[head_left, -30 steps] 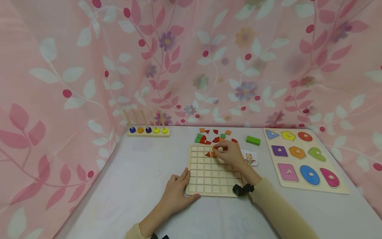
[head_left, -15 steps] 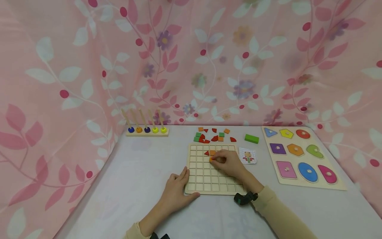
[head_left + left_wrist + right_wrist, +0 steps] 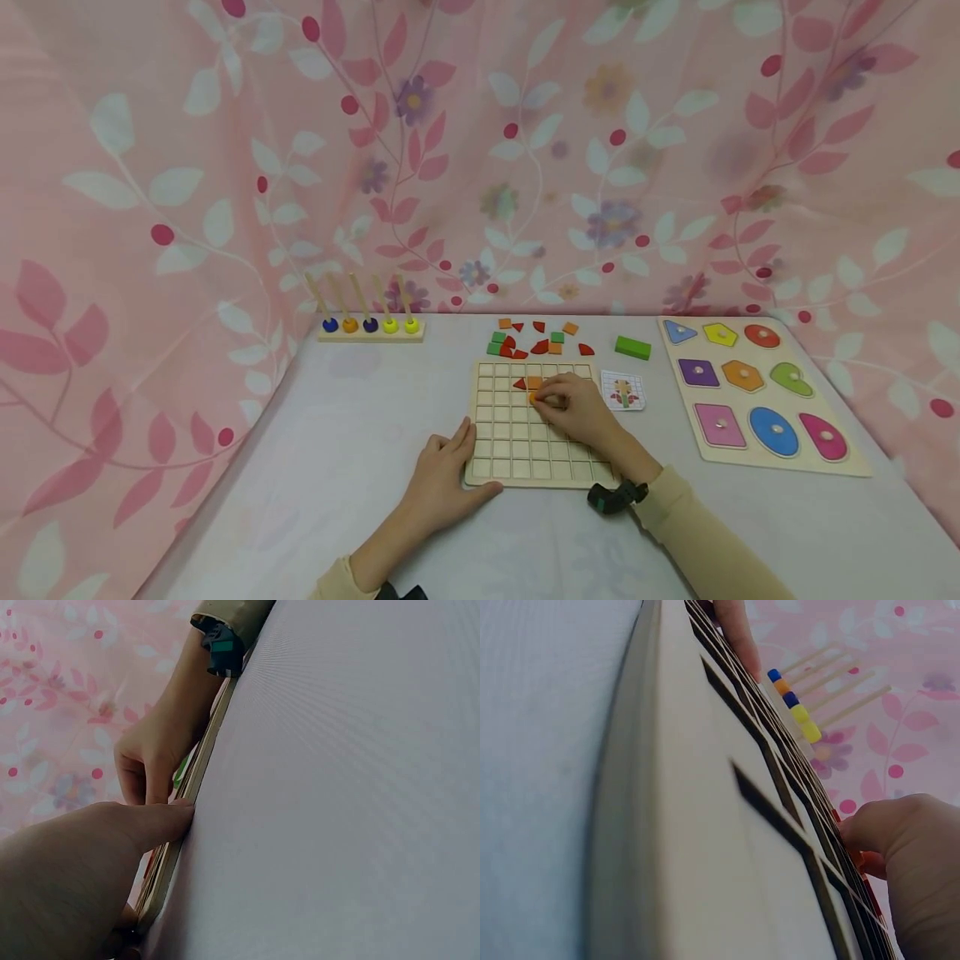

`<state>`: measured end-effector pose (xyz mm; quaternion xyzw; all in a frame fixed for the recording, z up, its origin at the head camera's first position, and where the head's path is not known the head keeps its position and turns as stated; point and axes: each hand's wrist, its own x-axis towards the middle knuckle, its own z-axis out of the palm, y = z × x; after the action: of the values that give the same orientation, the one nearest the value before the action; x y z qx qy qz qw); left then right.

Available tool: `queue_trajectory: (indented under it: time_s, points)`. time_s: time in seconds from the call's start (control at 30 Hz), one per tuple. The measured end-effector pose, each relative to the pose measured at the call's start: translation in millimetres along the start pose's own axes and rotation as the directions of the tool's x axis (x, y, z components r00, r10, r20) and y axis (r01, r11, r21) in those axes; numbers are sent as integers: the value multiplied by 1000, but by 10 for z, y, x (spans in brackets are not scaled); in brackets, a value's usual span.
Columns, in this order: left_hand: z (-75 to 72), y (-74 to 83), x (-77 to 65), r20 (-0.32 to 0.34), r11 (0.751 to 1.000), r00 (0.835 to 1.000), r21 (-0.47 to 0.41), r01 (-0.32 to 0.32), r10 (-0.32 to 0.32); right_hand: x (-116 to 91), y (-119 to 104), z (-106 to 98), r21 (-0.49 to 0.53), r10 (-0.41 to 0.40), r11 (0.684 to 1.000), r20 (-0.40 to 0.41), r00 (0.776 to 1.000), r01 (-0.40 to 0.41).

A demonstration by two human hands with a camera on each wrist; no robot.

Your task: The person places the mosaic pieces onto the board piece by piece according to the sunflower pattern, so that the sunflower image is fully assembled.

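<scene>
A wooden grid board (image 3: 521,450) lies on the white-covered table. My left hand (image 3: 442,482) rests at its near left corner, fingers along the left side and thumb on the front edge. In the left wrist view that thumb (image 3: 161,823) lies straight against the rim. Over the upper middle cells, my right hand (image 3: 576,408) pinches a small orange tile (image 3: 533,398), mostly hidden by the fingertips. Just above it, a red triangle tile (image 3: 519,384) and an orange square tile (image 3: 534,382) sit side by side in the grid.
Red, green and orange tiles (image 3: 540,347) are scattered behind the board. A pattern card (image 3: 622,392) lies to its right, with a green block (image 3: 633,347) behind. Farther right is a shape puzzle (image 3: 757,417); a peg stand (image 3: 371,337) with coloured beads stands back left.
My right hand has come down toward me from the row of placed tiles with the orange tile, then stayed nearly still. The left hand has kept its place on the board.
</scene>
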<state>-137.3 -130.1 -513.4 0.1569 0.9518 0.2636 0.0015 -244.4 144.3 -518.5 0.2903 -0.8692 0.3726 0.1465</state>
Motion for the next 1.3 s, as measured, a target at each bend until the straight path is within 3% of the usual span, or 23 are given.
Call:
queue_trajectory:
  time_s: [0.23,0.6,0.77,1.17,1.3]
  points:
    - [48,-35,-20,23,1000,1000,-1,11,-11,-59,6,26,11,41,999,13,999,-41]
    - [65,-45,-98,27,1000,1000,7,16,-16,-126,3,98,-25,-16,1000,-11,1000,16]
    - [59,-33,-65,21,1000,1000,10,-9,9,-108,-5,60,-36,-7,999,-32,999,6]
    - [13,-32,14,2,1000,1000,13,-2,2,15,34,8,33,-3,999,-63,998,5]
    - [6,-20,25,4,1000,1000,6,2,-2,52,12,-34,40,46,998,-50,998,-44]
